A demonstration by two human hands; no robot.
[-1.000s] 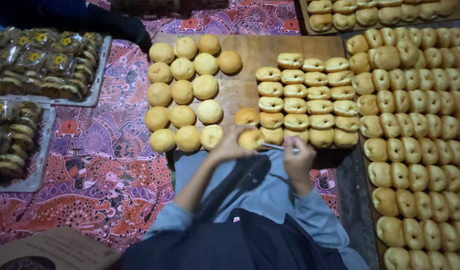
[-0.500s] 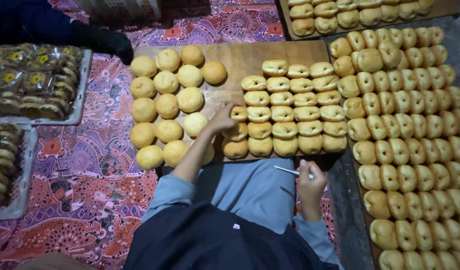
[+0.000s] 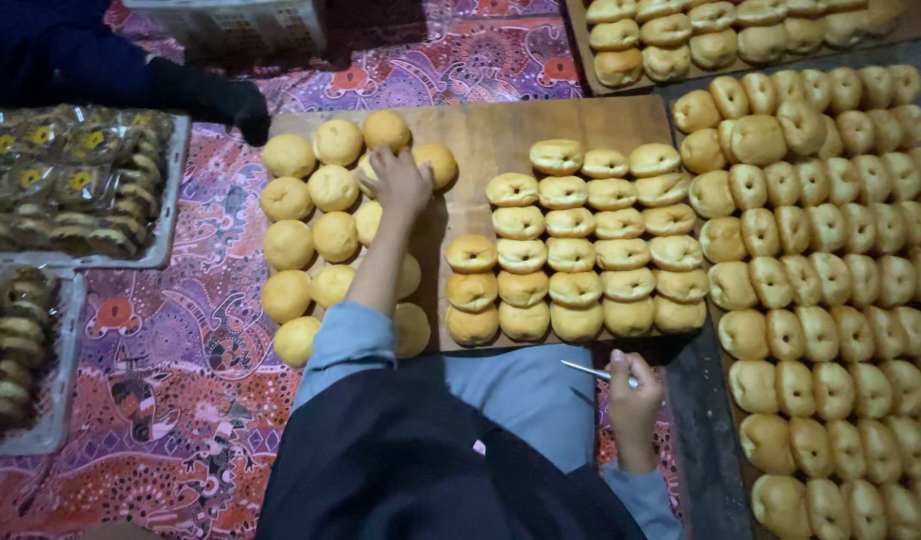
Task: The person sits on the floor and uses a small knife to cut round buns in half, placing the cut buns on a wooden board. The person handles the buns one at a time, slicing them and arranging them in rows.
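left hand (image 3: pixel 401 185) stretched out over the wooden board (image 3: pixel 501 135), fingers curled down onto a round bun (image 3: pixel 373 175) among the plain round buns (image 3: pixel 311 240) on the board's left half; grip looks closed on it, though the fingertips hide how firmly. right hand (image 3: pixel 633 405) low by the board's near edge, thumb and fingers pinched on a thin knife (image 3: pixel 596 372). long axis of the knife nearly level, tip pointing left and slightly away, handle end buried in the fist. split buns (image 3: pixel 581 245) in rows on the board's right half, cut edges facing the near side. large tray of buns (image 3: pixel 841 270) just right of the board, another tray (image 3: pixel 721 30) at the top. clear-wrapped packages with yellow round marks (image 3: pixel 56 175), flat and rectangular, stacked in a tray on the far left; more dark wrapped ones (image 3: pixel 11 350) in a tray below. patterned purple-red cloth (image 3: pixel 191 400) under all.
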